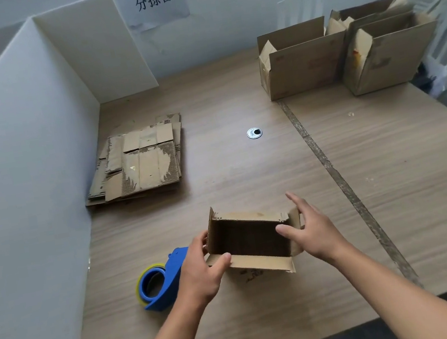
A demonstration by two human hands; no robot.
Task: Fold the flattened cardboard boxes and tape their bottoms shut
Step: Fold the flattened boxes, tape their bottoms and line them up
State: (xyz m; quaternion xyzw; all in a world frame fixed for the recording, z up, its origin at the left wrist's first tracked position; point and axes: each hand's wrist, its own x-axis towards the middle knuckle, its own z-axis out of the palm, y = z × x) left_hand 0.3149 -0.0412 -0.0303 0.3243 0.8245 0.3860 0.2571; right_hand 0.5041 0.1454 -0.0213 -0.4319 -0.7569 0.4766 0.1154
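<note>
A small cardboard box (pixel 252 241) stands opened up near the table's front, its flaps spread and its dark inside facing me. My left hand (pixel 203 272) grips its left end, thumb on the near flap and fingers behind the left flap. On the box's right end lies my right hand (pixel 312 227), fingers mostly straight along the outside and thumb reaching into the opening. A blue tape dispenser (pixel 162 281) with a yellowish roll lies on the table just left of my left hand. A stack of flattened boxes (pixel 142 161) lies further back on the left.
Several folded-up boxes (pixel 344 53) stand at the back right corner. A white partition (pixel 26 171) walls the table's left side and part of the back. A round grommet hole (pixel 254 133) sits mid-table. A worn tape strip (pixel 333 169) runs diagonally across the wooden table (pixel 392 171).
</note>
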